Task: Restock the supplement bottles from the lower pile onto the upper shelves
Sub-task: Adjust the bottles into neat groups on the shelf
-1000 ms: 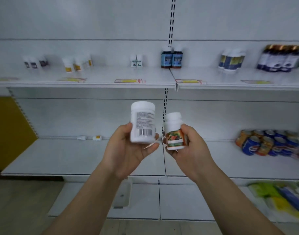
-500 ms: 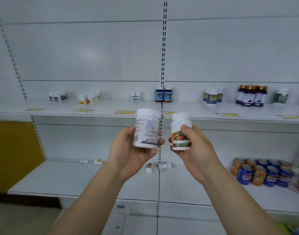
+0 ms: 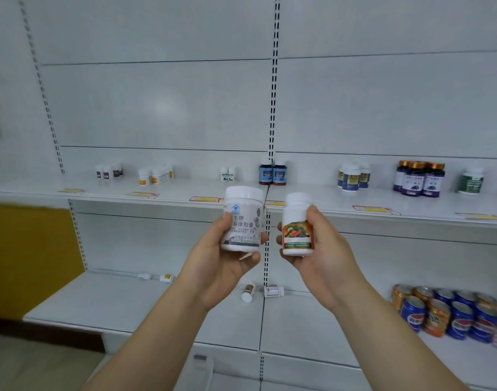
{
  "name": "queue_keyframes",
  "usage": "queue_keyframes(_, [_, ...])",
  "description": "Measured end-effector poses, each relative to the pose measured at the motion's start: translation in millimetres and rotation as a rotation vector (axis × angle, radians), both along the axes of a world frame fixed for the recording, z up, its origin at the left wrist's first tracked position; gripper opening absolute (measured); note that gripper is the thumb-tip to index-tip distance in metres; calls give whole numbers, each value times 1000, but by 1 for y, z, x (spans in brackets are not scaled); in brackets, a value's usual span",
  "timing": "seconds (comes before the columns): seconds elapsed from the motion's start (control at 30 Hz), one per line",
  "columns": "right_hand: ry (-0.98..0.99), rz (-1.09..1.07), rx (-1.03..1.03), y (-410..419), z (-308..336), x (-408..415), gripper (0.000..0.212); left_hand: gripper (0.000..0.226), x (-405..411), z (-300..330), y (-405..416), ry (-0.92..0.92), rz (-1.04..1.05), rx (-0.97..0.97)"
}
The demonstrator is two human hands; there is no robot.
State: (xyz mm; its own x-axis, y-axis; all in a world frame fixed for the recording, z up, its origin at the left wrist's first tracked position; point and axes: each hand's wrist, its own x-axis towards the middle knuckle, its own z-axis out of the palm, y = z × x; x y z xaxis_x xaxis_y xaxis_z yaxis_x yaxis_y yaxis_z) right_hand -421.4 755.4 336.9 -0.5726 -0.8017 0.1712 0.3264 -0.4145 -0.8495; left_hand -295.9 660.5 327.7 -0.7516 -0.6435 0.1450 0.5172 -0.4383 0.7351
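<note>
While each hand (image 3: 221, 266) (image 3: 323, 261) gripped a bottle (image 3: 243, 218) (image 3: 297, 224) mid-frame below the upper shelf (image 3: 410, 206), several groups stood stocked there; perhaps four strays (image 3: 248, 292) lay on the lower shelf.

A cluster of blue and orange drink cans (image 3: 450, 314) stands at the right end of the lower white metal shelf (image 3: 100, 300), a yellow wall panel (image 3: 30, 261) adjoins the unit's left side, and a black-slotted white upright (image 3: 274, 94) divides the white back panels (image 3: 157, 103).
</note>
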Motion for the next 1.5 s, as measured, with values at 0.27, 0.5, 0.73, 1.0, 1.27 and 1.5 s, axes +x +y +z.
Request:
queue_keyframes(0.27, [15, 122, 6, -49, 17, 46, 39, 45, 54, 3, -44, 0, 188, -30])
queue_keyframes(0.5, [-34, 180, 24, -90, 11, 80, 39, 40, 95, -4, -86, -94, 284, -77])
queue_keyframes(0.73, [-16, -36, 37, -54, 10, 34, 30, 33, 24, 4, -68, -137, 99, -87])
queue_keyframes(1.0, [36, -336, 48, 86, 15, -80, 34, 31, -114, 13, 46, -134, -242, -197])
queue_keyframes(1.27, [73, -633, 105, 283, 17, -215, 33, 22, -287, 10, 222, -94, -485, -243])
queue_keyframes(1.5, [55, -793, 148, 402, 16, -305, 31, 23, -397, 12, 338, -121, -643, -229])
